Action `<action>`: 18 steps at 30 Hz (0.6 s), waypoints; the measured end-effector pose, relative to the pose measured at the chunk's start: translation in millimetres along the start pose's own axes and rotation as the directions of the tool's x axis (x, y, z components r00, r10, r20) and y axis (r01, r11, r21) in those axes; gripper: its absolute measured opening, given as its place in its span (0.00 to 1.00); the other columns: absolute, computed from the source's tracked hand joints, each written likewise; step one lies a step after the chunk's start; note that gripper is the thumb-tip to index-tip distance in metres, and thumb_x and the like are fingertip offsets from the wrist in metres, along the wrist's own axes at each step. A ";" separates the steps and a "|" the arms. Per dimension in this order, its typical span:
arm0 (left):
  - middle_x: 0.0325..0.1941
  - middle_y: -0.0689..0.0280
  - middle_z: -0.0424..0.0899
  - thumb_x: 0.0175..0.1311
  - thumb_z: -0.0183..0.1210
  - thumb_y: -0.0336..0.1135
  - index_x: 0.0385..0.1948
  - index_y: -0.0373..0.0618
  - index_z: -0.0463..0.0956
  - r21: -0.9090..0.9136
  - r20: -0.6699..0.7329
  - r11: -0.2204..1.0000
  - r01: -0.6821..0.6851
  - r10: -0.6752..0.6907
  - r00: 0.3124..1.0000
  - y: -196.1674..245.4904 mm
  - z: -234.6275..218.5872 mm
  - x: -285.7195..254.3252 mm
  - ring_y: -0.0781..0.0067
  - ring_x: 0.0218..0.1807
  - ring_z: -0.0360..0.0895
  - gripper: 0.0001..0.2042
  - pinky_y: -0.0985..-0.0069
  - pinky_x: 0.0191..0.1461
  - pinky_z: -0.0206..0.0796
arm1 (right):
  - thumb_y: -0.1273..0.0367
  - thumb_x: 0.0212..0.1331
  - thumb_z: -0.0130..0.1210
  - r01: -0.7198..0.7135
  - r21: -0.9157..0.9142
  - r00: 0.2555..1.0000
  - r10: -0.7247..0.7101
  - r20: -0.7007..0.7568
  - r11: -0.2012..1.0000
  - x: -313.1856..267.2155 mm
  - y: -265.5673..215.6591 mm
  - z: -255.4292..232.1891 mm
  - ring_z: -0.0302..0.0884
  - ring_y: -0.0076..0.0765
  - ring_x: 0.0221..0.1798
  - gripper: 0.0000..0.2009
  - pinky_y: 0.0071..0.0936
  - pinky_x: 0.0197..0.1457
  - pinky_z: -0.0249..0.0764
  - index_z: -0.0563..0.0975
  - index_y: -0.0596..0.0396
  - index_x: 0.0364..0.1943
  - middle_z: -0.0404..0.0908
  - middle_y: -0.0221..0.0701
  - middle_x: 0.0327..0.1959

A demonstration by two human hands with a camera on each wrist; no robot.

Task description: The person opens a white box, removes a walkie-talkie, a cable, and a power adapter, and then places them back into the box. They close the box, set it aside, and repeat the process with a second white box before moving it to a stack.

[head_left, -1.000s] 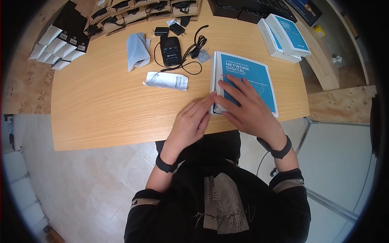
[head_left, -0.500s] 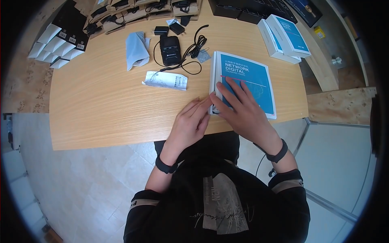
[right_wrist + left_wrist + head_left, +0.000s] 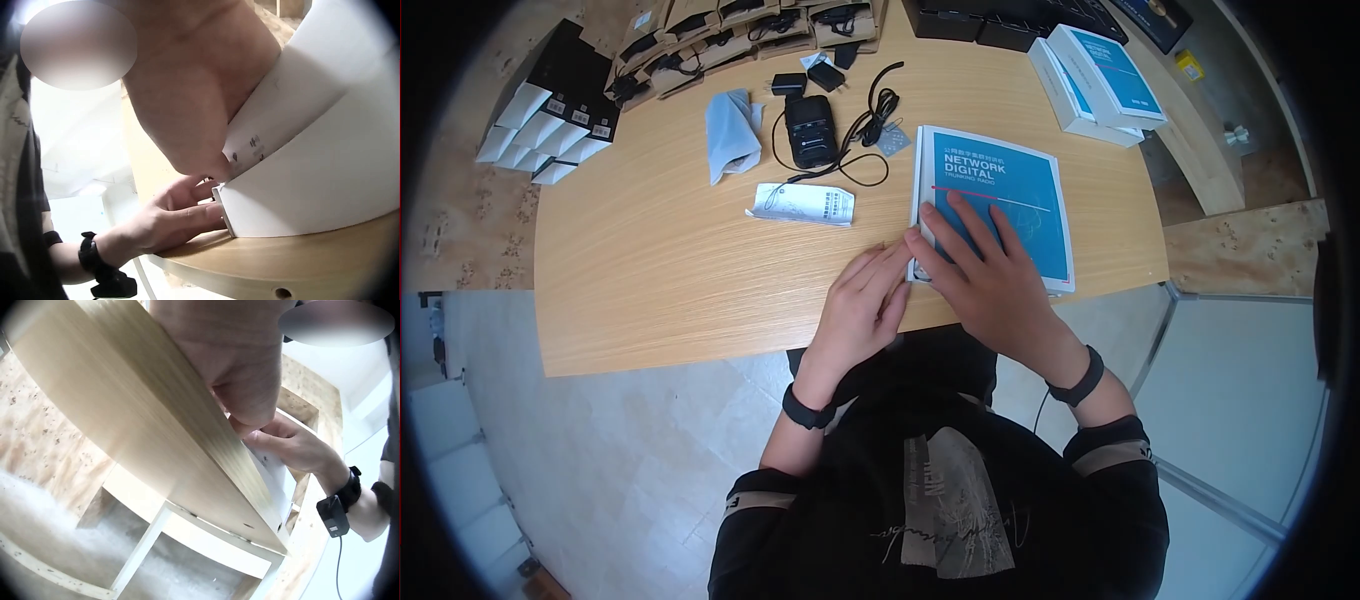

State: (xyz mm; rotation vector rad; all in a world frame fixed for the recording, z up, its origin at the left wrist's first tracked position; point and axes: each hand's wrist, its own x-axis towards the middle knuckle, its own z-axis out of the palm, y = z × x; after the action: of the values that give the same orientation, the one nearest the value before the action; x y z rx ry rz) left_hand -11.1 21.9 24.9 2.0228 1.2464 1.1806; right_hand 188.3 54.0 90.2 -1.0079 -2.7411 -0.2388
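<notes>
A white box with a blue printed top (image 3: 1000,190) lies at the right part of the table, near its front edge. The right hand (image 3: 990,290) rests on the box top with its fingers spread, thumb side at the left edge. At the box's left front corner, the left hand (image 3: 860,310) touches the side with extended fingers. In the right wrist view, the left hand (image 3: 181,219) has its fingertips against the end of the white box (image 3: 306,181), and the lid stands slightly apart from the lower part. What lies under the right palm is hidden.
Left of the box are a black device (image 3: 811,132), a coiled black cable (image 3: 878,115), a folded paper (image 3: 803,203) and a grey-blue bag (image 3: 733,137). Two boxes (image 3: 1105,80) stand back right, black-and-white boxes (image 3: 555,110) back left. Cardboard trays (image 3: 740,35) line the back.
The right hand's fingers have shifted slightly left and down across the box top. The left hand stays at the box's left front corner. The head view has shifted a little.
</notes>
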 end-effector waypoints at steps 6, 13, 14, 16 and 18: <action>0.64 0.53 0.80 0.58 0.60 0.20 0.60 0.38 0.77 -0.039 -0.063 0.998 -0.051 0.049 0.997 13.7 -0.7 7.0 0.44 0.63 0.76 0.24 0.59 0.68 0.69 | 0.68 0.63 0.56 -0.028 0.093 0.999 0.031 -0.037 0.995 -5.3 0.2 2.6 0.62 0.57 0.76 0.26 0.60 0.75 0.57 0.70 0.55 0.67 0.71 0.43 0.70; 0.66 0.56 0.79 0.54 0.59 0.20 0.52 0.38 0.82 0.133 0.000 0.968 -0.210 0.212 0.977 26.0 1.2 14.0 0.49 0.72 0.71 0.21 0.55 0.72 0.65 | 0.73 0.59 0.61 -0.137 0.505 0.961 0.237 -0.139 0.852 -37.3 26.1 -3.7 0.65 0.57 0.74 0.23 0.56 0.76 0.59 0.76 0.61 0.60 0.75 0.44 0.66; 0.64 0.54 0.80 0.54 0.58 0.19 0.51 0.37 0.83 0.168 0.013 0.959 -0.227 0.228 0.974 26.1 -0.7 15.3 0.47 0.71 0.72 0.20 0.53 0.72 0.65 | 0.73 0.59 0.61 -0.140 0.509 0.960 0.242 -0.141 0.849 -46.0 30.4 -6.1 0.65 0.57 0.74 0.23 0.56 0.76 0.59 0.76 0.61 0.60 0.75 0.44 0.66; 0.62 0.51 0.81 0.54 0.57 0.18 0.50 0.37 0.83 0.203 0.032 0.949 -0.243 0.241 0.970 25.5 -1.1 16.4 0.44 0.70 0.72 0.19 0.51 0.72 0.64 | 0.71 0.57 0.65 -0.251 0.267 0.952 0.287 -0.102 0.930 -65.7 37.2 -10.0 0.65 0.57 0.74 0.23 0.52 0.74 0.63 0.78 0.59 0.58 0.74 0.42 0.67; 0.62 0.57 0.82 0.54 0.59 0.20 0.51 0.40 0.84 0.258 0.010 0.937 -0.236 0.241 0.970 24.6 1.6 15.5 0.50 0.70 0.74 0.20 0.53 0.71 0.66 | 0.71 0.55 0.67 -0.326 0.255 0.929 0.359 -0.093 0.910 -82.0 43.1 -8.3 0.65 0.57 0.74 0.25 0.50 0.74 0.65 0.78 0.59 0.60 0.73 0.42 0.69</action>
State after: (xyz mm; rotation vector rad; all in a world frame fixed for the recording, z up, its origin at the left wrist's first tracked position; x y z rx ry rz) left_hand 5.0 24.1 49.1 2.4156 1.2451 1.2026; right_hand 278.6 33.8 80.9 -1.3231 -2.3461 0.0723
